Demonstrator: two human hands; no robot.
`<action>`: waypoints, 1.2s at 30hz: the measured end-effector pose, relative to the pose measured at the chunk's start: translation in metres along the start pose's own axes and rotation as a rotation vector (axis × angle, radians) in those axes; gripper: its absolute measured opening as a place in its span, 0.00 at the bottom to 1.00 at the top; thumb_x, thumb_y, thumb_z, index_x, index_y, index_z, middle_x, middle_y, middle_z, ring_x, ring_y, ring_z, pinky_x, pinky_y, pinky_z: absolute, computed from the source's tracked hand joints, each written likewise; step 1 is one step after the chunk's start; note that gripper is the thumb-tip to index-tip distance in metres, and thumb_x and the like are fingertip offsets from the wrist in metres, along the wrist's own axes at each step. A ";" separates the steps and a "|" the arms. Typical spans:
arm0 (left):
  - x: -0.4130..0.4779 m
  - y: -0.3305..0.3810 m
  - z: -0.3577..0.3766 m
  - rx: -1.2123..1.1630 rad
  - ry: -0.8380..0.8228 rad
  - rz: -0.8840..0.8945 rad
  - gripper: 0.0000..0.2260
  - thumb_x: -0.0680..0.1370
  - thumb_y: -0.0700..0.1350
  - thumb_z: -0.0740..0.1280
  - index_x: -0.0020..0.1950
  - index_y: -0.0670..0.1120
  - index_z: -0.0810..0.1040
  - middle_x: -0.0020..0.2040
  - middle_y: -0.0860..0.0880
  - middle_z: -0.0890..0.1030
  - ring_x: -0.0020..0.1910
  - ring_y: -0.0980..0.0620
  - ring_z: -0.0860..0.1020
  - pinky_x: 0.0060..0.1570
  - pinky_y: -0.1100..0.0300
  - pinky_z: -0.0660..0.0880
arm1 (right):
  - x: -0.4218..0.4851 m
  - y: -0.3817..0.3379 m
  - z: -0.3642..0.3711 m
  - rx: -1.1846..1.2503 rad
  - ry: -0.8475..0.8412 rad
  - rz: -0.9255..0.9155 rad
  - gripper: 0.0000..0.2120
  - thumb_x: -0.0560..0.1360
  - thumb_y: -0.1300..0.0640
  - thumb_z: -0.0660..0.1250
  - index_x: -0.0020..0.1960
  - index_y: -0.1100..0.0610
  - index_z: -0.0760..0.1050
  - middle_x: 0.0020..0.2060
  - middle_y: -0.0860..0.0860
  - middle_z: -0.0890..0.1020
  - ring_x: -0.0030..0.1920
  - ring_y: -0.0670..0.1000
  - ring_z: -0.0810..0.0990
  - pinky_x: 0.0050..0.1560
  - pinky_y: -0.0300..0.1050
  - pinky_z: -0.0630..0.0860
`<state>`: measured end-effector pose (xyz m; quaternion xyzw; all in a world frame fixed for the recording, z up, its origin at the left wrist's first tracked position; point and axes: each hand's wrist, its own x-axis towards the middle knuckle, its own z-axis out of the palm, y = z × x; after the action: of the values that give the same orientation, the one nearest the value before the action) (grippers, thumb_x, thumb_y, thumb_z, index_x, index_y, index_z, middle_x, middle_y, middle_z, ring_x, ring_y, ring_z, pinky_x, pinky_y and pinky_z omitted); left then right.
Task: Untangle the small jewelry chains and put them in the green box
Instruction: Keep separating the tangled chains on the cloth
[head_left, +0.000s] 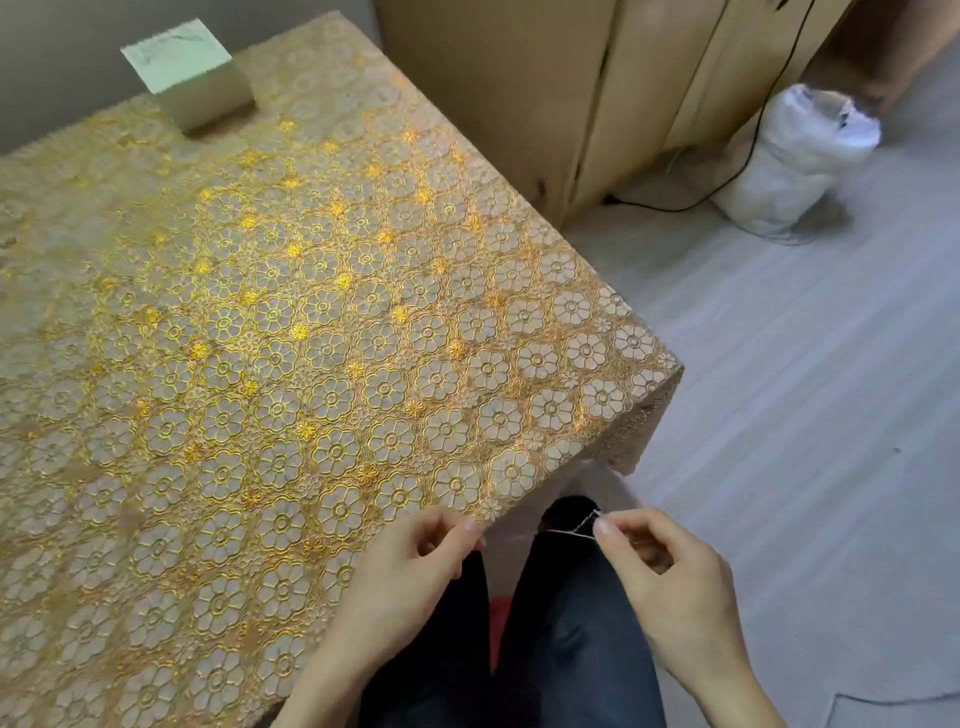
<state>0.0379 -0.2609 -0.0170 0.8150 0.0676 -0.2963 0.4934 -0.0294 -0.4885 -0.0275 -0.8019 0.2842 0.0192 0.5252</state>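
Hands were held apart over the lap, with a short gap between them. The right hand (670, 577) had thumb and forefinger pinched on a fine silver chain (574, 527), which ran a short way toward the left hand (415, 564) against the dark trousers (571, 649). The left hand's fingers were curled, thumb pressed to forefinger. On my feed I could not follow the chain as far as that pinch, so I could not tell whether that hand held anything.

I judged the step to be untangling, with nothing yet ready to put away. The strand kinked just beside the right thumb, perhaps at a knot or crossing, though it was too small to be sure. As I read it, the next move called for a light spread to the sides and a fingertip pick at that kink, not a tug.

By count there were two hands and one chain that I could see. One green box (192, 78) stood far ahead and to the left of the hands, at the far edge of the worktop (311, 338), well apart from the chain. One white bag (800, 161) sat on the floor, ahead and to the right of the hands.
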 end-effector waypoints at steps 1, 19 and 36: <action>0.006 0.010 0.000 -0.005 0.004 -0.027 0.11 0.80 0.53 0.67 0.41 0.52 0.82 0.29 0.57 0.75 0.31 0.59 0.71 0.37 0.61 0.67 | 0.008 -0.006 -0.006 -0.016 0.003 0.017 0.04 0.74 0.52 0.74 0.40 0.46 0.83 0.36 0.42 0.84 0.39 0.45 0.80 0.39 0.35 0.76; -0.086 0.250 -0.049 0.083 -0.001 -0.131 0.12 0.71 0.59 0.64 0.35 0.54 0.79 0.30 0.55 0.76 0.32 0.55 0.73 0.39 0.54 0.71 | -0.021 -0.191 -0.193 -0.095 0.161 0.153 0.08 0.76 0.50 0.72 0.38 0.46 0.79 0.34 0.32 0.80 0.40 0.34 0.78 0.36 0.28 0.68; -0.034 0.340 0.081 -0.038 0.125 -0.159 0.13 0.82 0.46 0.66 0.40 0.43 0.81 0.25 0.54 0.70 0.25 0.57 0.67 0.28 0.63 0.64 | 0.052 -0.178 -0.311 -0.075 0.051 0.109 0.07 0.74 0.51 0.74 0.38 0.45 0.81 0.34 0.37 0.82 0.37 0.41 0.79 0.40 0.33 0.74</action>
<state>0.1130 -0.4944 0.2341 0.8144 0.1680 -0.2819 0.4786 0.0155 -0.7252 0.2430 -0.8044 0.3399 0.0381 0.4857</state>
